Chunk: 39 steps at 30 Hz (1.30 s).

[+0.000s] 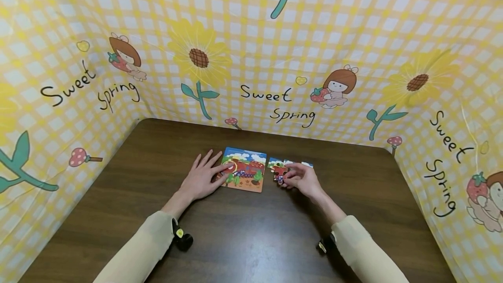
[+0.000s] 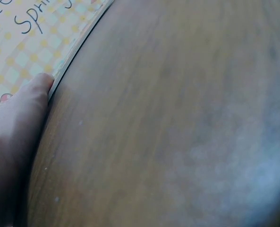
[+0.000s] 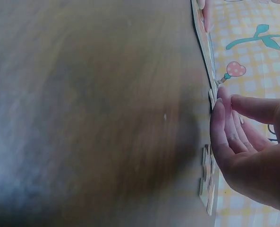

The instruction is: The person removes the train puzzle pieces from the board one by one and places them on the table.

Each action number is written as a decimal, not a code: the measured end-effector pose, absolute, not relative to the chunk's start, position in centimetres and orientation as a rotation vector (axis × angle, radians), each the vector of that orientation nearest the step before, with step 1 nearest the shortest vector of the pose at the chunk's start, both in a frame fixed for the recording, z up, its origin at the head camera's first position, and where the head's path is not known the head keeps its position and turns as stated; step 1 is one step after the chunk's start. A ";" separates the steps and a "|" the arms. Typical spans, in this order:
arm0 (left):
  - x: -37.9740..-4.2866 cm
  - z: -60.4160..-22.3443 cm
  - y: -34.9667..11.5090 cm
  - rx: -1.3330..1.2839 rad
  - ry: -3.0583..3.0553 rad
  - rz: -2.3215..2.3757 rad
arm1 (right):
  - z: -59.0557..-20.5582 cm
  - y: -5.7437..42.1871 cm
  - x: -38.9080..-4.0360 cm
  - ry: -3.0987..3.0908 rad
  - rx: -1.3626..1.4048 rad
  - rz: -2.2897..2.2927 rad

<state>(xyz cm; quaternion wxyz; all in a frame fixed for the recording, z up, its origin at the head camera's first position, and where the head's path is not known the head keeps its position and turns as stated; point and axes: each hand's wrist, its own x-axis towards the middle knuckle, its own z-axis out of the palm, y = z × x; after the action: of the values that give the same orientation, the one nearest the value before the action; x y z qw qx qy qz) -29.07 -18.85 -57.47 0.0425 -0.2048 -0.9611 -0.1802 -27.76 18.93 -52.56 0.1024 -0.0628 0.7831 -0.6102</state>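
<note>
Here, the puzzle board (image 1: 253,181) lies flat on the table (image 1: 243,235), near the middle of the head view, a bit below the halfway line. It looks almost square, so I can't pick out a long side; its top edge dips a little toward the right of the frame. The loose puzzle pieces (image 1: 280,170) sit just beside its right edge, with a thin strip of table between. The two hands are apart, and the board is between them. The left hand (image 1: 202,178) is nearer to the board: its fingers are spread out, and the pointer finger and thumb reach over the board's left edge. The right hand (image 1: 306,181) is over the pieces, fingers bent and thumb close to them. I can't tell if it pinches a piece.
</note>
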 end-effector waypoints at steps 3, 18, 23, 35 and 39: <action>-29.0 -57.5 -18.9 -0.627 -2.942 -0.557 | -52.7 19.3 -27.6 2.305 -0.183 -1.808; -29.1 -57.6 -18.9 -0.622 -2.951 -0.571 | -52.6 20.0 -27.4 2.456 -0.228 -1.681; -29.0 -57.6 -19.0 -0.629 -2.935 -0.562 | -52.6 20.3 -27.4 2.506 -0.249 -1.618; -28.9 -57.4 -18.9 -0.637 -2.932 -0.561 | -53.9 21.7 -27.7 2.981 -0.644 -1.122; -28.9 -57.3 -18.9 -0.633 -2.934 -0.564 | -54.7 22.2 -27.8 3.121 -0.777 -1.032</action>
<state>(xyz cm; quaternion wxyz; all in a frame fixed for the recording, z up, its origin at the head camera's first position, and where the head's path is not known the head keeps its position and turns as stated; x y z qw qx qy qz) -28.91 -18.91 -57.33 0.0437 -0.2069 -0.9598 -0.1843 -27.80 22.17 -54.68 -0.1178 -0.2285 0.9175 -0.3034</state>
